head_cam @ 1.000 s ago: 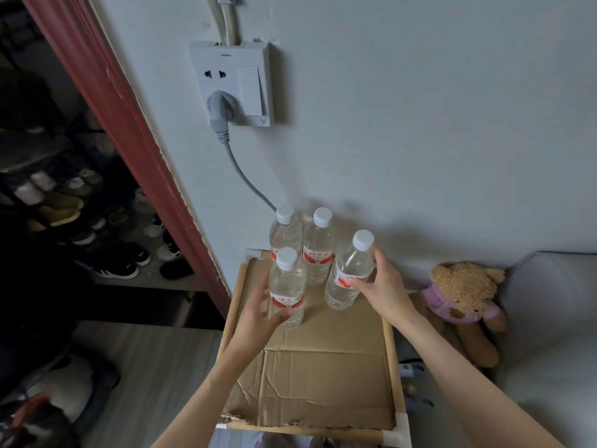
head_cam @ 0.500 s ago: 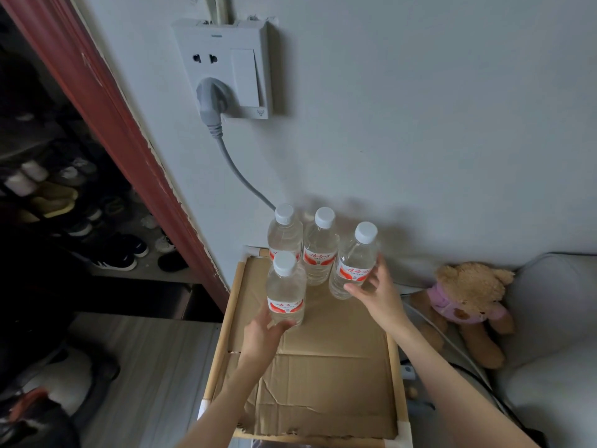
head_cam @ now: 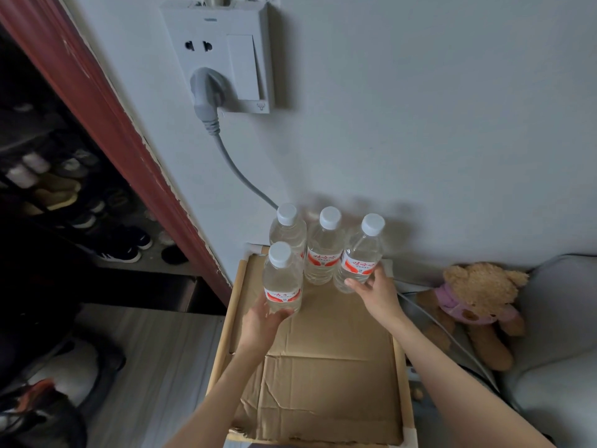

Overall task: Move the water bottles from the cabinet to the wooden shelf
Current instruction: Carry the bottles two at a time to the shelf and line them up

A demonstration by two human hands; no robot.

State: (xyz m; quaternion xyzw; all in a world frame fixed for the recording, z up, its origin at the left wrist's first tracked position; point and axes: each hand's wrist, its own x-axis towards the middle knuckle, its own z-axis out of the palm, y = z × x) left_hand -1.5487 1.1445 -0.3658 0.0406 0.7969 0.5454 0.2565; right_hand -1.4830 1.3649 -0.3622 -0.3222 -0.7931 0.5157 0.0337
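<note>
Several clear water bottles with white caps and red labels stand at the far end of the wooden shelf [head_cam: 231,305], on its cardboard liner [head_cam: 329,367]. My left hand [head_cam: 261,321] wraps the base of the front-left bottle [head_cam: 282,279], which stands upright. My right hand [head_cam: 376,294] holds the lower part of the right bottle [head_cam: 361,253], which leans slightly left. Two more bottles, the back-left one [head_cam: 288,226] and the middle one [head_cam: 324,250], stand untouched against the wall.
A wall socket [head_cam: 223,56] with a grey plug and cable [head_cam: 239,174] hangs above the bottles. A teddy bear [head_cam: 478,295] and a grey cushion [head_cam: 562,318] lie right of the shelf. A red door frame [head_cam: 106,124] and shoe rack [head_cam: 80,205] are on the left.
The right bottle has moved back beside the middle one and stands straighter. My left hand has slid down to the front bottle's base. The view has come closer to the wall.
</note>
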